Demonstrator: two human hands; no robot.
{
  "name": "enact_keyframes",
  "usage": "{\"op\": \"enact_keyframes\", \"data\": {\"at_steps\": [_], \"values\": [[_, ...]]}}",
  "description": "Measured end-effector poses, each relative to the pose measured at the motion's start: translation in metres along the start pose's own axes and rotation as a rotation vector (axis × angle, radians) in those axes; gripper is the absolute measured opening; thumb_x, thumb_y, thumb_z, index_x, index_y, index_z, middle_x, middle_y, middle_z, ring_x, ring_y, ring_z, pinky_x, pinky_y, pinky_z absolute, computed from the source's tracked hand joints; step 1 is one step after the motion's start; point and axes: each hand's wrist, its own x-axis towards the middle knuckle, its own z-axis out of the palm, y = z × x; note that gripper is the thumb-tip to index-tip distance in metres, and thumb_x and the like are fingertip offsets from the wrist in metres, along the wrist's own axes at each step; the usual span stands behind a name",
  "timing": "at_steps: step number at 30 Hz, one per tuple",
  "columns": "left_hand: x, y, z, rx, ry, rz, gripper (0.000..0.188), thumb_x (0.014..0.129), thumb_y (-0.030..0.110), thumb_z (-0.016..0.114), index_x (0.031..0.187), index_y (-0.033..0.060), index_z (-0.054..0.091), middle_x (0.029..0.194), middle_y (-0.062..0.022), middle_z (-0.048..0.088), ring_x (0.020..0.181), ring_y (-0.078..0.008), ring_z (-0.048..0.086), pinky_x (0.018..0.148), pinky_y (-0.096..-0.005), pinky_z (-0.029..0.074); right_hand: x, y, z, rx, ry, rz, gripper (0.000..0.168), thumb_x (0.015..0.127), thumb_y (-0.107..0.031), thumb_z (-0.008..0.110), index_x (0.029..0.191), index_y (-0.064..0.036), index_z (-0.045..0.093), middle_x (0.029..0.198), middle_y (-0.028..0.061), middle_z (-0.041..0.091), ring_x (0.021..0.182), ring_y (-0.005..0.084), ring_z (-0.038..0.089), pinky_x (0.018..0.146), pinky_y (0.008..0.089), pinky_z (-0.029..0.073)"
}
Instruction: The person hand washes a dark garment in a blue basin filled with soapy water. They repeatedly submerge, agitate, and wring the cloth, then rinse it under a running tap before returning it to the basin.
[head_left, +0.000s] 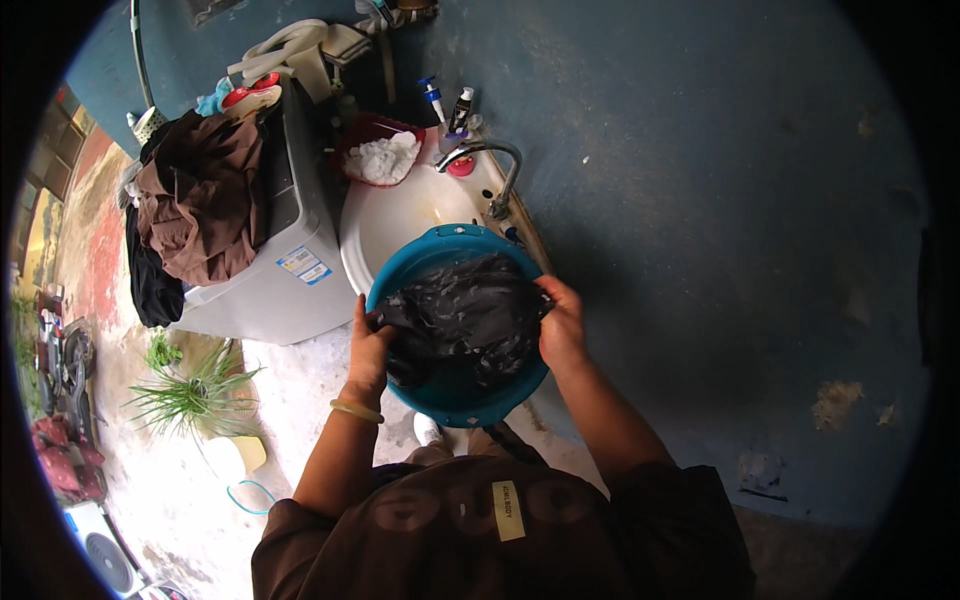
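Note:
A teal plastic basin (459, 420) is in front of me, its far side over the near edge of a white washbasin (390, 217). Dark, wet-looking cloth (465, 307) with whitish streaks lies bunched in it. My left hand (367, 349) is at the basin's left side and pinches the cloth between thumb and fingers. At the right rim, my right hand (562, 322) grips the cloth's other end. The fingertips of both hands are partly hidden by cloth and rim.
A curved metal faucet (514, 169) rises at the washbasin's right. Behind are a red tray (352, 139) of white material, a pump bottle (433, 97) and a dark bottle (461, 109). Brown clothing (206, 195) covers a grey washing machine (262, 307) at left. A blue wall (712, 225) stands at right.

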Motion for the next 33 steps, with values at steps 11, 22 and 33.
{"op": "enact_keyframes", "data": {"at_steps": [11,22,33], "values": [[-0.013,0.022,0.032,0.695,-0.475,0.485,0.090,0.056,0.017,0.081,0.134,0.0045,0.037,0.140,-0.0212,0.032,0.133,-0.0346,0.026,0.108,-0.0408,0.023,-0.003,-0.031,0.027,0.417,-0.038,-0.043,0.018,0.083,-0.016,0.048,0.089,-0.002,0.056,0.088,0.0095,0.062,0.084,0.0194,0.061,0.078,0.0312,0.050],[-0.006,0.013,0.029,0.288,-0.390,-0.079,0.042,0.072,0.007,0.073,0.107,-0.0059,0.055,0.098,-0.0078,0.064,0.090,-0.0153,0.057,0.086,-0.0265,0.043,0.031,0.014,-0.002,0.524,0.242,0.306,0.030,0.087,-0.017,0.041,0.107,-0.003,0.058,0.107,0.0153,0.060,0.100,0.0277,0.057,0.091,0.0408,0.046],[-0.019,-0.019,0.038,1.147,-0.145,0.315,0.106,0.055,0.037,0.082,0.140,0.0106,0.025,0.141,-0.0183,0.028,0.129,-0.0342,0.031,0.101,-0.0417,0.034,0.052,0.075,-0.070,-0.036,0.380,0.467,0.035,0.071,-0.002,0.049,0.106,0.000,0.056,0.100,0.0119,0.058,0.094,0.0283,0.055,0.085,0.0393,0.045]]}}
